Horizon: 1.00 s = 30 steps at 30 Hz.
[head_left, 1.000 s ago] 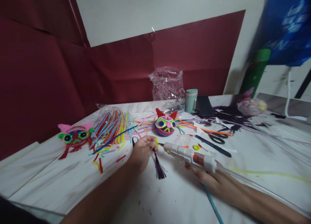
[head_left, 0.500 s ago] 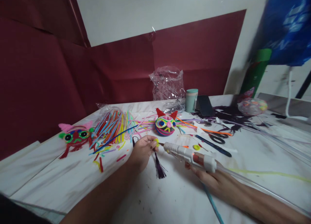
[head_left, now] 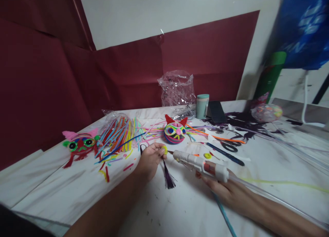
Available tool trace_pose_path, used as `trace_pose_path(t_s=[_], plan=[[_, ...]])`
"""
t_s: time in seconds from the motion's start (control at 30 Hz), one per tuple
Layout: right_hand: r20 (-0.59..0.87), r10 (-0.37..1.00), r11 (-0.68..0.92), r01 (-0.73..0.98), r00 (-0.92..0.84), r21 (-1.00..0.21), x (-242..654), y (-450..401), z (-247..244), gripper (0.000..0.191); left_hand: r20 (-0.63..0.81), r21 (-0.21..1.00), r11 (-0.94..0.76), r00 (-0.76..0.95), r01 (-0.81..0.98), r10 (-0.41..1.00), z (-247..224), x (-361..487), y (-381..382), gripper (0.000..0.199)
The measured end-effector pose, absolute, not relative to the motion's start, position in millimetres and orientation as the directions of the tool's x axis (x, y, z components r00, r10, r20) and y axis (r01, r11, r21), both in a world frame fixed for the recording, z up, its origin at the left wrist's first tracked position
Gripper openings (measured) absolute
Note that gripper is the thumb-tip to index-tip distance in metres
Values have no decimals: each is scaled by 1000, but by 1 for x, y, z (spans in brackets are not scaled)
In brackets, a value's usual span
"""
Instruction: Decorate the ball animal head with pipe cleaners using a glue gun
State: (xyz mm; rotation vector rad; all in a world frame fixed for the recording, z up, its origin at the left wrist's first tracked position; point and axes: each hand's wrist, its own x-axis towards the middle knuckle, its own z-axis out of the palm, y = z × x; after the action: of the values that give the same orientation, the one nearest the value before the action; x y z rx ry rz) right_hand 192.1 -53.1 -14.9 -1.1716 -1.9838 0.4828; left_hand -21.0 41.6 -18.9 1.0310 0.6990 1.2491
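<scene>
Between the fingertips of my left hand [head_left: 150,160] is a small yellow pipe-cleaner coil [head_left: 165,150]. A dark purple tassel [head_left: 169,177] hangs just below it; its top is hidden by my fingers. My right hand [head_left: 218,187] is wrapped round a white hot glue gun [head_left: 199,164] with a long clear glue stick [head_left: 272,197] running out of its back. The gun's nozzle points left and is at or very near the coil; I cannot tell if they touch. Behind sits a colourful round cat-like figure [head_left: 174,131] with red ears.
Another figure [head_left: 81,144] with pink ears stands left, beside a heap of pipe cleaners [head_left: 115,134]. To the right lie black scissors [head_left: 228,146], a dark blue stick [head_left: 226,154] and a second yellow coil [head_left: 207,155]. A green-lidded cup [head_left: 202,106] and phone [head_left: 216,111] stand behind.
The yellow coil has turned slightly in my left fingertips and shows more of its flat side. Both hands and the glue gun stay almost in place.
</scene>
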Motion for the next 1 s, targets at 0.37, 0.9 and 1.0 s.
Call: trace_pose_path(t_s=[0.37,0.9,1.0], plan=[[433,856,512,586,-284,-628,192,-51,-16,19,115,905,-8,226,-426,967,-20,-21,41,28],[437,861,499,593,-260,-632,193,-51,-19,20,104,904,19,263,-427,959,-18,-22,39,29],[435,861,499,594,-262,-631,194,-51,-17,23,107,903,31,294,-428,950,-20,-23,40,29]])
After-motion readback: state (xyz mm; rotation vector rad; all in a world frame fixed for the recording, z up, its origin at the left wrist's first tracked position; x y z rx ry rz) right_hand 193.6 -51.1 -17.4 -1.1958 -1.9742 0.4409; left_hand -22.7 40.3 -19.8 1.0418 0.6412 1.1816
